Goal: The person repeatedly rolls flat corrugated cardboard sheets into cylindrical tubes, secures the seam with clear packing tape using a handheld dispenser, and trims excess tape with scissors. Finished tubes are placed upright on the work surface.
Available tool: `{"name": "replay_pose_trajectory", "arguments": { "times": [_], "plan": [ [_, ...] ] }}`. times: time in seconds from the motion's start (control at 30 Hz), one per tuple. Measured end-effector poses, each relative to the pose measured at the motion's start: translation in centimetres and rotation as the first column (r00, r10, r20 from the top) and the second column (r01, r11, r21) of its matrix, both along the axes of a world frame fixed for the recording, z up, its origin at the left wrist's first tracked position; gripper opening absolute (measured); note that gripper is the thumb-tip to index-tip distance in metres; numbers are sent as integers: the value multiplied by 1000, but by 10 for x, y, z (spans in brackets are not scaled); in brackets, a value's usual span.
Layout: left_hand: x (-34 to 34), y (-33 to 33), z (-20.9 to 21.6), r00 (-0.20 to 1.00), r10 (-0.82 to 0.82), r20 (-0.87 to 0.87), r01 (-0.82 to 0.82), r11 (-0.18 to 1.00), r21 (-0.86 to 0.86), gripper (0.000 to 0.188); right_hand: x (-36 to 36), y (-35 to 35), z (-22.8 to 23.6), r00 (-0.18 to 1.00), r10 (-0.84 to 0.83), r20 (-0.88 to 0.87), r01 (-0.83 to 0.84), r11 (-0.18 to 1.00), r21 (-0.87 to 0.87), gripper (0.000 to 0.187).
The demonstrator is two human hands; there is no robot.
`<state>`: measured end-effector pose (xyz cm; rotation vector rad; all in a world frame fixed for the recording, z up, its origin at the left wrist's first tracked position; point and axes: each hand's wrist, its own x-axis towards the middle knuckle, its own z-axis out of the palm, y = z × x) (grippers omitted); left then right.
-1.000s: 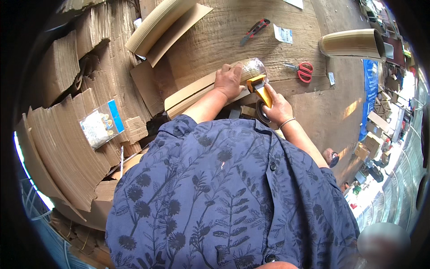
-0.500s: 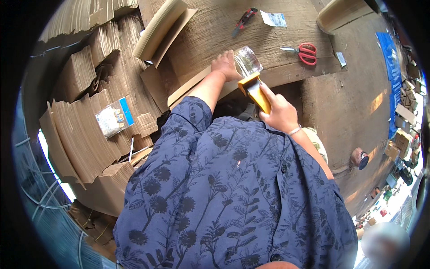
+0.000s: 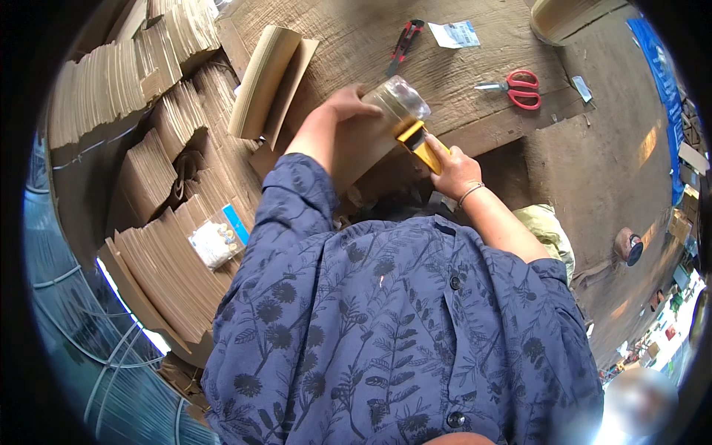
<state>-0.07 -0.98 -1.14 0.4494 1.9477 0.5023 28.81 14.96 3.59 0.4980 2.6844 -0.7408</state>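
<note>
In my right hand [image 3: 454, 172] is a tape dispenser [image 3: 423, 150] with a yellow handle, my fingers closed round it. Its roll of clear tape [image 3: 406, 98] stands at the far end, over the wooden table. My left hand [image 3: 347, 104] grips a brown cardboard piece [image 3: 357, 152] near its far end, thumb pointing toward the tape roll. Motion blurs the cardboard and the left fingertips somewhat. The dispenser's front meets the cardboard's right end, but whether tape is stuck there I cannot tell.
Beyond my hands lie a red-black utility knife [image 3: 405, 46], a printed packet [image 3: 455, 35] and red-handled scissors [image 3: 519, 89]. A bent cardboard stack [image 3: 267, 81] is left of them. More cardboard stacks [image 3: 167, 259] fill the left, a bag of small parts [image 3: 216, 241] on top.
The cardboard under my left hand has swung up and turned broader to view. My left hand has shifted left, and the dispenser has tilted slightly. The whole view has shifted a little.
</note>
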Motion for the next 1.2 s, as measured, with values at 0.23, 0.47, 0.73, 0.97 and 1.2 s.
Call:
{"name": "replay_pose_trajectory", "arguments": {
  "times": [0.23, 0.47, 0.73, 0.97, 1.2],
  "plan": [
    [25, 15, 31, 777, -170, -606, 87, 983, -165, 120, -127, -15, 32, 991, -100, -86, 94, 994, -63, 73],
    [-2, 0, 29, 866, -117, -487, 40, 985, -165, 126, -50, 3, 63, 979, 20, -201, -27, 999, -31, 82],
    [-93, -13, 6, 995, 32, -90, -26, 998, 58, 121, -116, -4, -14, 993, 48, -106, -44, 998, 45, 71],
    [-62, -4, 12, 675, -147, -723, 18, 983, -183, 131, -217, -23, 22, 987, -44, -154, 35, 997, -64, 70],
    [-92, -19, 22, 851, -77, -519, 0, 989, -146, 129, -119, -3, 44, 989, 79, -125, -83, 996, -28, 78]
  ]
}}
